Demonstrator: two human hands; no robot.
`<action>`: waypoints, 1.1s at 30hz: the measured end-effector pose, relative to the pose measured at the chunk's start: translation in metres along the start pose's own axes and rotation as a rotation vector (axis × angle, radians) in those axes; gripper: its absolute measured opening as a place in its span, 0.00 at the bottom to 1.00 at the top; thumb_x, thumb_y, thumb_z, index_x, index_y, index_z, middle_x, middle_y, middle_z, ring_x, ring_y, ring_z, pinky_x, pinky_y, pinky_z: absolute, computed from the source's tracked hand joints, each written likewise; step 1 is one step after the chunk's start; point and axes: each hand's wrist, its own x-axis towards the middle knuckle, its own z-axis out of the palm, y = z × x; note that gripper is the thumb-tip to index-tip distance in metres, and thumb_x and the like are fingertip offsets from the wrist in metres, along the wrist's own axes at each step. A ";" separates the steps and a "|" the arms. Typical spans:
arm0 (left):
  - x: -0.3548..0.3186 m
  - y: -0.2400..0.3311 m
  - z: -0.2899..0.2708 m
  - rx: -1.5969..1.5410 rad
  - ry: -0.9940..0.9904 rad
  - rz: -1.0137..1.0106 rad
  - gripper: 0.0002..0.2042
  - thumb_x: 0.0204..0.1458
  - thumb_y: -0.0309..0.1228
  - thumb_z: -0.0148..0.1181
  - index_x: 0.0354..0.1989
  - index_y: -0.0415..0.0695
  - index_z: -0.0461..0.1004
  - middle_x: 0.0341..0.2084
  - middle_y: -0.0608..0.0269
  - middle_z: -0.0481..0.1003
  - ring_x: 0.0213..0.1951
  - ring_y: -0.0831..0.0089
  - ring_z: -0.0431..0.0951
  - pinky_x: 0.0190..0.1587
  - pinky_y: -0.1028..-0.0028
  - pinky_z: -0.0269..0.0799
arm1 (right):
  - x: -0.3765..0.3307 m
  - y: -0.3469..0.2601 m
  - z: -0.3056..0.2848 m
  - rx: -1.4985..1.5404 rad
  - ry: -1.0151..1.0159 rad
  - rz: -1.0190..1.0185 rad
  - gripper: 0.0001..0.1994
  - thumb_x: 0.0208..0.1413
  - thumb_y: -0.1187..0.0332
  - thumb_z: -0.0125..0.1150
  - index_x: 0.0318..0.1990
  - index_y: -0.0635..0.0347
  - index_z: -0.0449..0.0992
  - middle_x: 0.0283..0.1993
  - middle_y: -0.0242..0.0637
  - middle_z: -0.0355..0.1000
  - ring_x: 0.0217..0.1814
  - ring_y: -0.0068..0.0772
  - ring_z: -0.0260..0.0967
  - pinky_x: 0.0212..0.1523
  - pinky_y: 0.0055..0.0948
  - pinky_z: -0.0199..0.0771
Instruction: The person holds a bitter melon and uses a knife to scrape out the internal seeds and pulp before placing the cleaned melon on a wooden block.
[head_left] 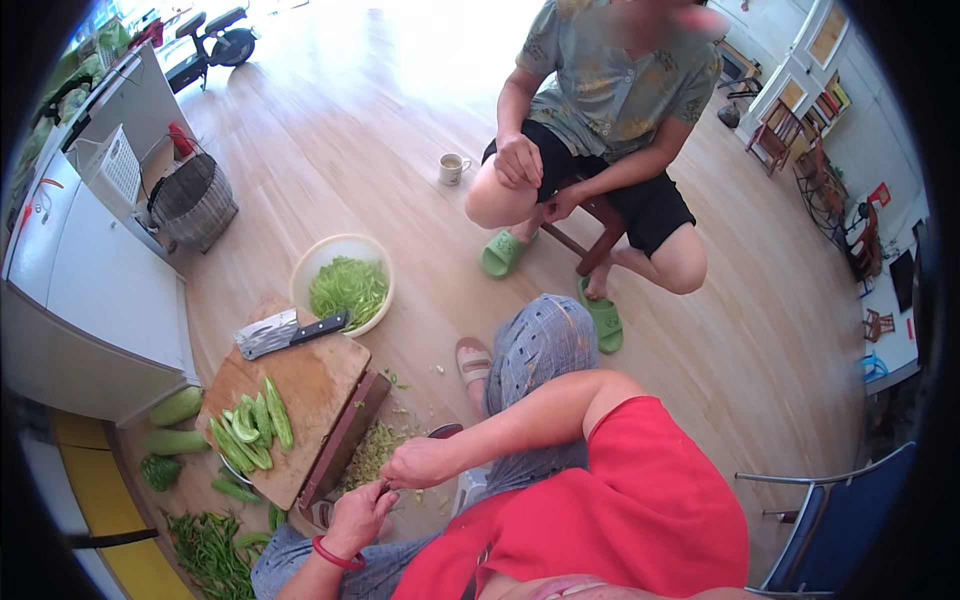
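Note:
My left hand, with a red band on its wrist, and my right hand meet over the floor in front of my lap. Fingers of both are closed around something small and dark, mostly hidden. Beside them stands a wooden cutting board, holding halved cucumbers and a cleaver with a black handle. Beyond the board, a pale bowl contains shredded green vegetable. Chopped pale-green scraps lie scattered on the floor near my hands.
Across from me a person sits on a low stool, hands together. A mug stands on the floor. Green peppers and gourds lie at the left, below a white cabinet. A wicker basket and a blue chair flank the room.

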 end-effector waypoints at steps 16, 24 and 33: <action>-0.007 -0.023 0.012 -0.036 -0.106 -0.171 0.13 0.50 0.40 0.49 0.27 0.43 0.72 0.19 0.46 0.71 0.26 0.49 0.72 0.28 0.57 0.67 | 0.002 0.000 0.005 0.079 -0.072 -0.097 0.09 0.46 0.67 0.51 0.24 0.65 0.69 0.21 0.51 0.68 0.26 0.52 0.69 0.28 0.44 0.68; -0.011 -0.019 0.002 0.172 -0.127 -0.192 0.12 0.49 0.38 0.50 0.25 0.42 0.71 0.19 0.47 0.71 0.25 0.50 0.72 0.27 0.60 0.66 | -0.005 0.007 0.001 0.012 -0.064 -0.075 0.08 0.44 0.67 0.51 0.23 0.64 0.69 0.19 0.49 0.68 0.24 0.51 0.69 0.26 0.44 0.69; -0.022 -0.047 -0.003 0.626 -0.074 0.049 0.09 0.40 0.37 0.56 0.24 0.45 0.71 0.21 0.58 0.71 0.28 0.61 0.73 0.29 0.64 0.67 | 0.003 0.014 -0.003 -0.099 -0.203 0.113 0.07 0.45 0.69 0.48 0.27 0.63 0.69 0.22 0.50 0.70 0.28 0.50 0.70 0.28 0.44 0.71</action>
